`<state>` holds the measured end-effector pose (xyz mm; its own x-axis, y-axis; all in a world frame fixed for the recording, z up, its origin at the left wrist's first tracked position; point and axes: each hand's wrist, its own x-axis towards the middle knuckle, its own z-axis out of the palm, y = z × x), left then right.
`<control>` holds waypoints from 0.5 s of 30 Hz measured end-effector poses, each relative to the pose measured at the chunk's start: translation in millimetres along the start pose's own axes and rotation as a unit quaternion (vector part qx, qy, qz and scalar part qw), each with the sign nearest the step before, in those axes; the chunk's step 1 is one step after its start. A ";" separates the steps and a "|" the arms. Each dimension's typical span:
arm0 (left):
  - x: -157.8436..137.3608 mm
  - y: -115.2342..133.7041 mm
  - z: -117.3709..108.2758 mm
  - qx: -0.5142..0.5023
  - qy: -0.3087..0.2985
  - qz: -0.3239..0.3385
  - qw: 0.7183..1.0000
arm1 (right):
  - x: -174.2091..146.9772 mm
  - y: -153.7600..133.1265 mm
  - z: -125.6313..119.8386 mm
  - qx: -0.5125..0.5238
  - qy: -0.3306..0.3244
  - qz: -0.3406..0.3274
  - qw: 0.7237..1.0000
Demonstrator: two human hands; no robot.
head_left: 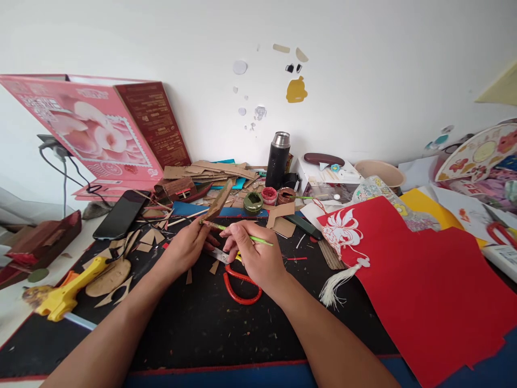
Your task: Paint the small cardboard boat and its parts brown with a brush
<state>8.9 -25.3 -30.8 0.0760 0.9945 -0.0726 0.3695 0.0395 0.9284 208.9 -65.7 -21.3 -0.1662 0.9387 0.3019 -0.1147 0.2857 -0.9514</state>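
Note:
My left hand [186,243] is closed around a narrow piece of brown cardboard [221,200], which stands up at a slant from the fingers. A thin green paintbrush [257,239] is pinched in my right hand [258,257], its tip touching or close to the cardboard's lower end beside my left fingers. Beneath my right hand lie scissors with red handles [244,299], partly hidden by it. Just beyond the hands are open jars of green paint [253,202], red paint [269,195] and brown paint [286,195].
A yellow glue gun [72,291], a phone [121,214] and cardboard scraps [150,238] lie at the left. Near the wall stands a black thermos [278,160]. Red paper [436,291] with a white tassel [338,285] covers the right side of the black mat [210,334].

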 end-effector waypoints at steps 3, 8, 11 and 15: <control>0.2 -0.3 -0.4 0.009 -0.002 0.006 1.000 | 1.0 -0.2 0.4 0.000 0.006 0.005 1.000; 1.3 -4.8 0.5 0.010 -0.001 0.013 1.000 | 3.2 -1.2 0.2 0.005 0.027 0.013 1.000; 1.5 -6.4 1.0 0.020 0.001 0.017 1.000 | 4.0 -0.7 -1.6 0.008 0.046 0.006 0.999; 1.3 -6.4 1.2 0.029 -0.002 0.012 1.000 | 4.5 1.0 -4.0 -0.006 0.066 0.002 0.998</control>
<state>7.8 -24.3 -37.3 0.0892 0.9946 -0.0528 0.4205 0.0104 0.9072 212.0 -60.4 -21.1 -0.0355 0.9568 0.2886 -0.1017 0.2839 -0.9535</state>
